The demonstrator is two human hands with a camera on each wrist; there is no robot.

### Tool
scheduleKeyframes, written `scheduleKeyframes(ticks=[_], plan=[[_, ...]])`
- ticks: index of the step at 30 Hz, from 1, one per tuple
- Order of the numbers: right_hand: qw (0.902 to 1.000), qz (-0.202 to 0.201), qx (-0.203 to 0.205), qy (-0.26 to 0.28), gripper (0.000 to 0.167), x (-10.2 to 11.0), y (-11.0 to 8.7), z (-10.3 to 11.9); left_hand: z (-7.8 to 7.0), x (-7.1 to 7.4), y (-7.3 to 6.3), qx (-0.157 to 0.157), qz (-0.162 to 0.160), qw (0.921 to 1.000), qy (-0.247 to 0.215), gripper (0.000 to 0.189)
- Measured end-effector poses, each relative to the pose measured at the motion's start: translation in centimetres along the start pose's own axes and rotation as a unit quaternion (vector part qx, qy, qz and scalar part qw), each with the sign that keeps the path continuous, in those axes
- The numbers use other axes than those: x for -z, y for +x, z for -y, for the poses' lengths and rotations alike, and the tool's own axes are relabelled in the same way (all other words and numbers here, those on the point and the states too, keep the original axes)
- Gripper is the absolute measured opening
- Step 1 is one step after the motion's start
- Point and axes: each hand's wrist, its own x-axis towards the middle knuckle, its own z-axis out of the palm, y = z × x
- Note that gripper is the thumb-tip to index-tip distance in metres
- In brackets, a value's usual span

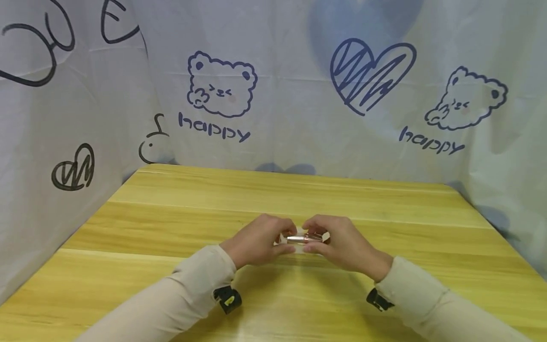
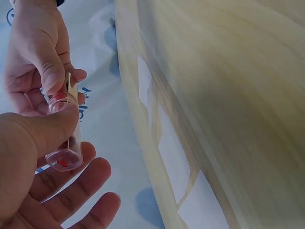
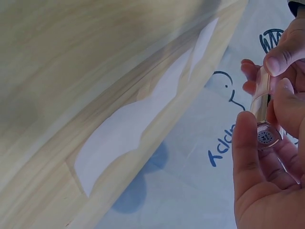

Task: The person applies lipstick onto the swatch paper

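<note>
A slim, shiny lipstick tube (image 1: 296, 239) lies crosswise between my two hands, above the table. My left hand (image 1: 256, 240) pinches its left part between thumb and fingers. From the other side, my right hand (image 1: 348, 242) grips the pinkish-gold right part. In the left wrist view, the tube's near end (image 2: 64, 160) is clear with a bit of red inside, and the lower fingers spread away from it. The right wrist view shows the opposite end (image 3: 265, 137) with a round printed label. Fingers hide much of the tube's middle.
A wood-grain table (image 1: 171, 213) spreads under both arms. White curved patches (image 3: 128, 119) show on its surface in both wrist views. White cloth walls (image 1: 282, 118) with drawn bears, hearts and lettering stand behind and at the sides.
</note>
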Motion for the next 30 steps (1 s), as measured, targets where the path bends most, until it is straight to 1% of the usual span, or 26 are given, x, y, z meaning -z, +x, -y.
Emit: scheduleKeyframes(ticks=[6,15,19,21,23,27,30], plan=[[0.9999,0.003,-0.005,0.010,0.016,-0.2,-0.2,0.0,0.0,0.0,-0.5,0.018,0.001,0.9998,-0.005,0.021],[0.9998,-0.005,-0.002,0.020,0.014,0.0,-0.5,0.1,-0.2,0.2,-0.4,0.028,-0.001,0.9996,-0.003,0.020],[0.9997,-0.007,-0.002,0.023,0.015,0.0,-0.5,0.1,-0.1,0.3,-0.4,0.026,-0.001,0.9997,0.000,0.020],[0.9998,-0.007,-0.002,0.019,0.015,0.0,-0.6,0.0,0.0,0.3,-0.5,0.032,0.000,0.9995,0.005,0.020],[0.9998,-0.010,-0.009,0.014,0.016,0.2,-0.7,-0.1,0.2,0.4,-0.7,0.045,-0.001,0.9990,0.006,0.021],[0.9990,-0.024,-0.037,-0.006,0.018,0.8,-1.3,-0.7,0.6,0.8,-1.3,0.071,-0.004,0.9974,0.006,0.022],[0.9980,-0.035,-0.049,-0.015,0.018,1.2,-1.8,-1.2,0.9,1.0,-1.7,0.067,-0.004,0.9977,0.002,0.022]])
